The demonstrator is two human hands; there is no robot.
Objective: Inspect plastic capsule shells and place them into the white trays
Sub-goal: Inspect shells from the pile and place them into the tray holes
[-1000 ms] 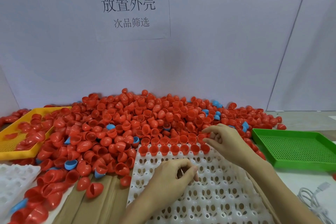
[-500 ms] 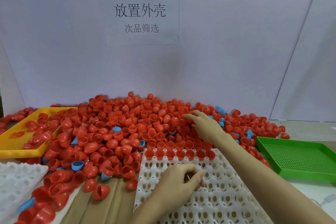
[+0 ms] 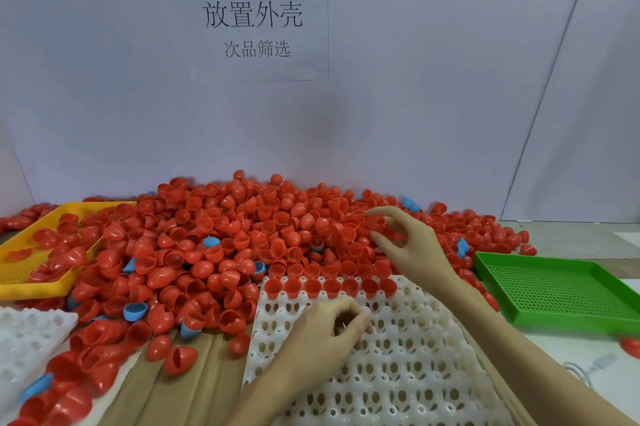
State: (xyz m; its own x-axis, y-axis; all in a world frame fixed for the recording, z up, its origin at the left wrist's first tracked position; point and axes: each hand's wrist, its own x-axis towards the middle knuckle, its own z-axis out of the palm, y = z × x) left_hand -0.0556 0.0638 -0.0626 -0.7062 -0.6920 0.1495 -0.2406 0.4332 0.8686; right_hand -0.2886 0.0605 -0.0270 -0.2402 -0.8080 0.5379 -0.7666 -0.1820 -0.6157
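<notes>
Red shells (image 3: 242,238) bury yellow tray (image 3: 20,287) (left hand's (image 3: 322,332) contents unclear).

The right hand (image 3: 412,245), flat on the red pile (image 3: 242,235) half a second ago, now lifts with fingers spread, thumb and forefinger apart; it may hold nothing. A second ago it hovered at the white tray's (image 3: 398,373) filled row.

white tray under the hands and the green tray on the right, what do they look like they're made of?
White tray: looks like thin moulded plastic, slightly translucent, glossy; rows of formed cups with holes. Green tray: probably rigid injection-moulded plastic, smooth raised rim, fine perforated grid floor.
</notes>
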